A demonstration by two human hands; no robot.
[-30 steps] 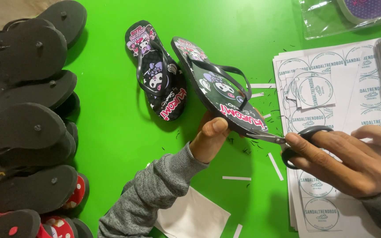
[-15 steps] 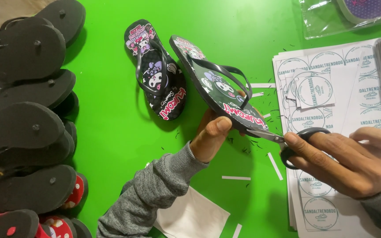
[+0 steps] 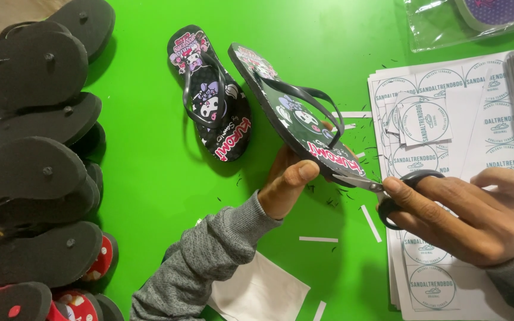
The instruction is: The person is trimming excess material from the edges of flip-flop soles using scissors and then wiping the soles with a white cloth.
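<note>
I saw a second printed sandal (image 3: 212, 95) flat on the green table (image 3: 150, 178), black sandals (image 3: 31, 166) stacked left of it, round-label sheets (image 3: 447, 178) to its right.

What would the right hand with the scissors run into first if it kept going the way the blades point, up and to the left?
The right hand drives the scissors at the heel edge of the held flip-flop, which the blades already touch. Behind it is probably the left hand, though depth is unclear.
</note>
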